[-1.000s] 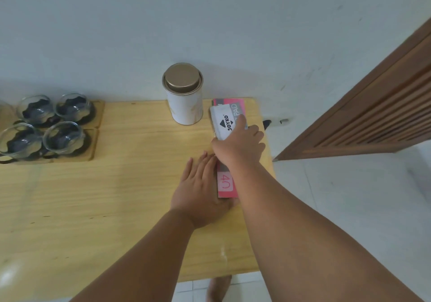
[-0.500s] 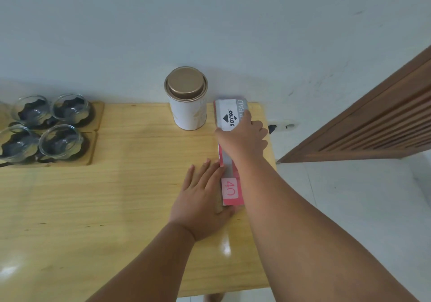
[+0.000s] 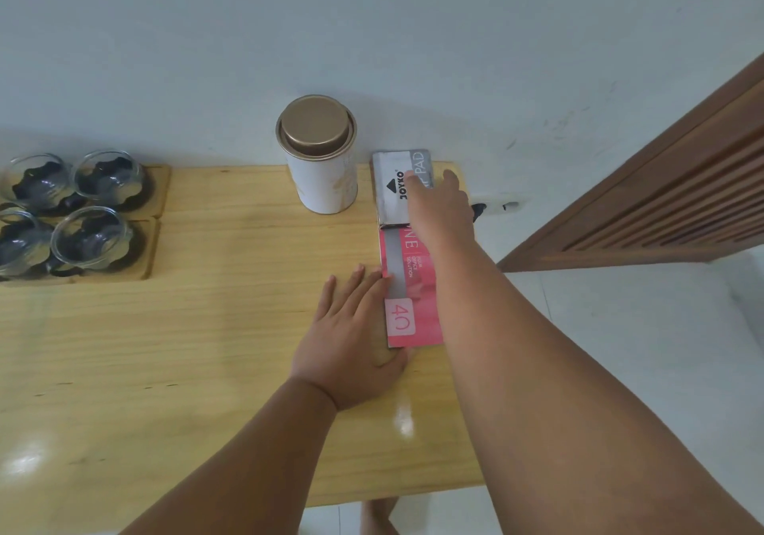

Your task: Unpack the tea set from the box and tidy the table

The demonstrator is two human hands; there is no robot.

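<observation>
Now that my right hand (image 3: 440, 208) has let go of the grey Joyko pad (image 3: 399, 189) and lies spread flat on it, both pads sit aligned beside the tea tin (image 3: 318, 154); my left hand (image 3: 351, 340), spread, steadies the pink pad (image 3: 407, 286). The glass cups (image 3: 78, 212) stand unpacked at the table (image 3: 206, 328)'s far left.

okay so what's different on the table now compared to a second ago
The right hand slid the small grey Joyko box along the pink pad to its far end by the wall, and its fingers have opened and lie flat on it. The left hand stayed pressed flat beside the pad. The white tin and glass cups did not move.
</observation>
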